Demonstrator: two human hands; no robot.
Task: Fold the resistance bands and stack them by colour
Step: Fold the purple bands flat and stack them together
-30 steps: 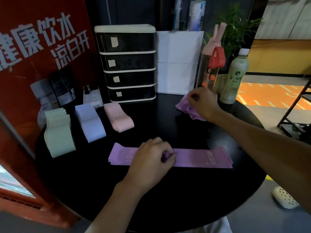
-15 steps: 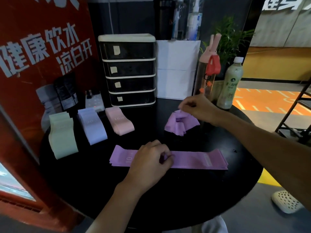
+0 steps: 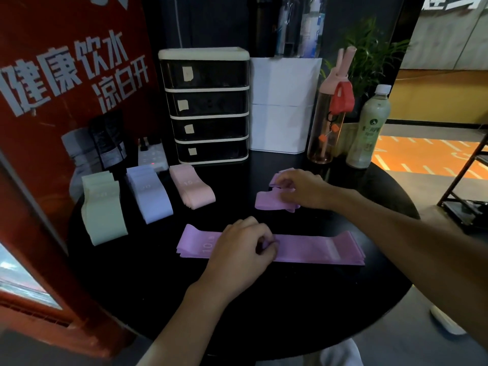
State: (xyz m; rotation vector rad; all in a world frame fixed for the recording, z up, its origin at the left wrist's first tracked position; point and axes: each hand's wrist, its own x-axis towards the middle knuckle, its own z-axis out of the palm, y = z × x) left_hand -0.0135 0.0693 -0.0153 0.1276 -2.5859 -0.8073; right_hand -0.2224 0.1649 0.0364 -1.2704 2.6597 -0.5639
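On my left sit the folded green stack (image 3: 103, 207), blue stack (image 3: 150, 194) and pink stack (image 3: 191, 190), the flat purple stack (image 3: 317, 248) before me, a crumpled purple band (image 3: 266, 202) beyond.

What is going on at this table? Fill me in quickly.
A person is sorting resistance bands on a round black table. The left hand pinches the middle of a flat purple stack lying unfolded nearest the person. The right hand grips a crumpled purple band farther back. A folded green stack, blue stack and pink stack sit in a row at the left, so purple is not yet finished.
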